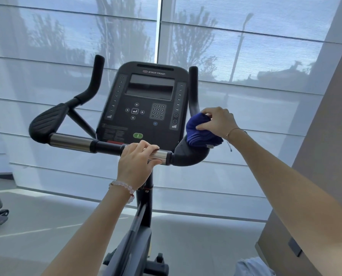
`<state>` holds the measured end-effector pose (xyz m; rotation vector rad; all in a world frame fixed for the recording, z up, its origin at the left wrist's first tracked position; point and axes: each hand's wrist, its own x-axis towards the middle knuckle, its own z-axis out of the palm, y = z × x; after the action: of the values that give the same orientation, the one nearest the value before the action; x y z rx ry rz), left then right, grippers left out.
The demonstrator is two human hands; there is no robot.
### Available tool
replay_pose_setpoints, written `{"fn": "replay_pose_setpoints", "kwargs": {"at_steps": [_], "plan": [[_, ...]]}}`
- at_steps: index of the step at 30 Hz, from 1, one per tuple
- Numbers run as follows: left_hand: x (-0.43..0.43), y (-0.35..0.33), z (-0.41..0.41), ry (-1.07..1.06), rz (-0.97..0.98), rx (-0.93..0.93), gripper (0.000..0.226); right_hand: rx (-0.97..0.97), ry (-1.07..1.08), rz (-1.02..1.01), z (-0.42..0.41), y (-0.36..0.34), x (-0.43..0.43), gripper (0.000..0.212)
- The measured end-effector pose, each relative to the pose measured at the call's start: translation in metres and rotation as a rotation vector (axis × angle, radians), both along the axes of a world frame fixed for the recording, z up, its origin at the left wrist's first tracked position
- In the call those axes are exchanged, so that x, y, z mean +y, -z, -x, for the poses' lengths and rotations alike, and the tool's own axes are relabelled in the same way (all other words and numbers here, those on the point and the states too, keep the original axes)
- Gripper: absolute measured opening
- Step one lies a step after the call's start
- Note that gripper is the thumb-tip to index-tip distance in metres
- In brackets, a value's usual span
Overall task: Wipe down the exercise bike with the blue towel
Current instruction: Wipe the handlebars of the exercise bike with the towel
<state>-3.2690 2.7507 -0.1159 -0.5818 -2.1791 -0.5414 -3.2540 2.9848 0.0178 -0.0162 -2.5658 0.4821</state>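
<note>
So the right hand [218, 122] has the blue towel [198, 130] bunched into a wad, fingers [207, 110] curled over the top and thumb tucked in at the side. It's pressed onto the bend of the right handlebar [190, 156] of the exercise bike [138, 226], right at the foot of the upright horn [194, 90]. The left hand [135, 164] is wrapped around the crossbar [108, 146] on the chrome grip sensor [163, 155], fingers over the top and thumb underneath. To me that reads as bracing.

My take on doing this bit well: a tight wad only touches with a small patch. I'd loosen it, wrap the cloth around the tube, then twist and slide along instead of dabbing. From where the towel sits, going up the horn to its tip and back down around the curve toward the chrome seems the natural route.

The textured pad [46, 122] on the far side has grooves (those hold sweat, I'd guess), so short strokes along the grooves would suit it when its turn comes.

The bracing hand is a good idea, but it's covering a spot that needs wiping too, so it'll have to shift at some point. Go light on the console [146, 104], since pressing hard could trigger buttons. I can't tell from here which parts are already clean.
</note>
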Motion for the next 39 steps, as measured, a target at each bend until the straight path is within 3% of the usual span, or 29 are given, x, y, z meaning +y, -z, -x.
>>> {"fn": "replay_pose_setpoints", "kwargs": {"at_steps": [7, 16, 21, 33, 39], "plan": [[-0.002, -0.002, 0.000, 0.017, 0.016, -0.023, 0.034, -0.039, -0.134, -0.165, -0.027, 0.002, -0.029, 0.035], [-0.003, -0.005, -0.002, 0.034, 0.028, -0.069, 0.035, -0.017, -0.243, -0.156, -0.081, 0.037, -0.049, 0.035], [-0.003, -0.005, -0.003, 0.040, 0.022, -0.070, 0.035, 0.050, -0.241, -0.032, -0.099, 0.064, -0.048, 0.035], [0.003, 0.000, -0.006, 0.018, 0.010, -0.044, 0.035, 0.005, -0.233, 0.388, -0.119, 0.113, -0.030, 0.034], [0.008, -0.001, -0.011, -0.015, 0.016, -0.057, 0.034, 0.097, -0.300, 0.834, -0.126, 0.124, -0.019, 0.035]]}}
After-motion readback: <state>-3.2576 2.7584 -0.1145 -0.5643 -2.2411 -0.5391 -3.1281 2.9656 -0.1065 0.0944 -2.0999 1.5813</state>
